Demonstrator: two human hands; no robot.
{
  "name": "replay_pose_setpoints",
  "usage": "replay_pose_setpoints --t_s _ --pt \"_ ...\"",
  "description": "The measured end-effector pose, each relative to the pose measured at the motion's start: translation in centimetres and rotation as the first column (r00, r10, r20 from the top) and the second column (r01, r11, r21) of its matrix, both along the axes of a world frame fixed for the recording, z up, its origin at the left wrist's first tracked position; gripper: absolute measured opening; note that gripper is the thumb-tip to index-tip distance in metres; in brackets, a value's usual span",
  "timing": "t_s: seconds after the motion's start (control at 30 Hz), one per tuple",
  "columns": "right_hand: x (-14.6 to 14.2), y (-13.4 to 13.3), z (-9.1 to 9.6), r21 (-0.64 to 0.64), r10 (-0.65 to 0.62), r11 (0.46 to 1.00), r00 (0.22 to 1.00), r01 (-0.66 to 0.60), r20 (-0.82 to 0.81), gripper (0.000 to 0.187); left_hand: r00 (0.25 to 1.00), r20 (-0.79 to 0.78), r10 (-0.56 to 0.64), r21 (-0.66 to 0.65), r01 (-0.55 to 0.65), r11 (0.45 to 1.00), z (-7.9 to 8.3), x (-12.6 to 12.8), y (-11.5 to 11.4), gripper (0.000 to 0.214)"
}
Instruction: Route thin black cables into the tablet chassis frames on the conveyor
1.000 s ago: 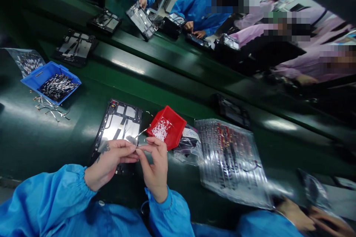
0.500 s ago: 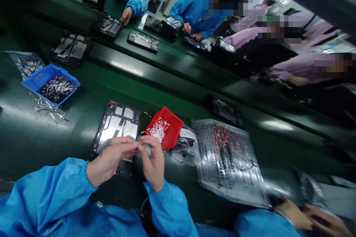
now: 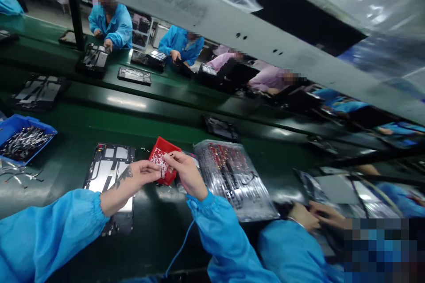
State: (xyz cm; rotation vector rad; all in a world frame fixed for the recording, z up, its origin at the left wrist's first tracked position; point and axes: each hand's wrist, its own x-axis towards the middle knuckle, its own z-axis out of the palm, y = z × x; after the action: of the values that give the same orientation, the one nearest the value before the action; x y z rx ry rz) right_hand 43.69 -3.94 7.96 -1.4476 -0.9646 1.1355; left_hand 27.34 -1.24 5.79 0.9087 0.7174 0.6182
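Note:
My left hand [image 3: 137,179] has its fingers pressed together at the near edge of a red bin [image 3: 172,145]. A small dark sliver shows at its fingertips, too small to name. Just to the right, my right hand [image 3: 187,171] reaches over the bin with thumb and forefinger pinched; what they hold, if anything, cannot be made out. Small white strips [image 3: 157,154] lie in the bin, partly hidden behind my fingers. Below my left wrist is an opened tablet-like device [image 3: 96,177] with silver panels, flat on the green bench and partly covered by my forearm.
Left stands a blue bin [image 3: 40,124] of small flex cables, with loose cables [image 3: 20,174] before it. A clear plastic tray [image 3: 232,177] of parts lies right. Beside it are a co-worker's hands [image 3: 307,216]. More opened devices [image 3: 134,75] and people line the far side.
My view has tilted up and turned right, so the bench things sit further left. My hands have shifted from over the device to the red bin, and they have parted slightly.

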Motion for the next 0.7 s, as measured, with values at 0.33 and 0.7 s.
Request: replay_pose_setpoints --t_s 0.33,0.7 --pt "1.2 0.0 -0.6 0.105 -0.024 0.994 0.960 -0.005 0.280 0.029 0.999 -0.050 0.009 0.097 -0.004 0.995 1.5 2.0 1.4 0.016" --pt "0.5 -1.6 -1.6 0.313 -0.231 0.831 0.226 -0.459 0.946 0.026 0.957 -0.249 0.147 0.458 -0.017 0.889 0.1 2.2 2.5 0.013"
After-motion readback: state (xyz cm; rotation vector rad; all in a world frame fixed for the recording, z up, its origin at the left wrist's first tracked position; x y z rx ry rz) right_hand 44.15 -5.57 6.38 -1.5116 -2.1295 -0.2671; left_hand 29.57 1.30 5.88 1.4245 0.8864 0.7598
